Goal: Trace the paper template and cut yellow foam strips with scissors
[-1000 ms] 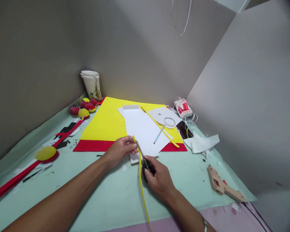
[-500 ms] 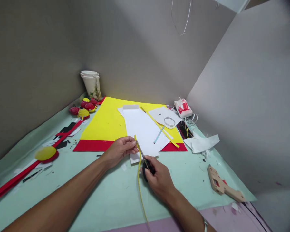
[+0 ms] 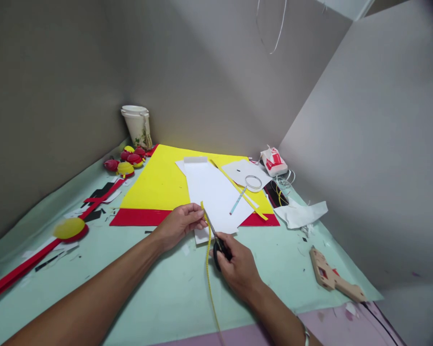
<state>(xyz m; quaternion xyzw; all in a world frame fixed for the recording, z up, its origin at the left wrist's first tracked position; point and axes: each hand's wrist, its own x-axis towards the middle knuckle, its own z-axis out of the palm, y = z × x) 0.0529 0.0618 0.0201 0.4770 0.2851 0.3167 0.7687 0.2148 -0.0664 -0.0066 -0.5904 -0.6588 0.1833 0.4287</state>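
My left hand [image 3: 178,223] pinches the top end of a thin yellow strip [image 3: 208,269], which hangs down toward me over the pale green table cover [image 3: 159,293]. My right hand [image 3: 238,271] is closed round the black handles of a pair of scissors [image 3: 216,240]; the blades point up at the strip just below my left fingertips. Both hands hover over the near edge of a white paper sheet [image 3: 212,192] that lies on a yellow sheet [image 3: 159,182] with a red sheet [image 3: 137,217] under it.
A paper cup [image 3: 137,126] and red and yellow round pieces [image 3: 126,161] stand at the back left. A long red strip with a yellow disc [image 3: 69,228] lies left. A ring [image 3: 253,182], a crumpled tissue [image 3: 303,213] and a glue gun [image 3: 332,276] lie right. Grey walls enclose the table.
The hanging lower part of the yellow strip has swung slightly to the left. Both hands stay almost where they were.
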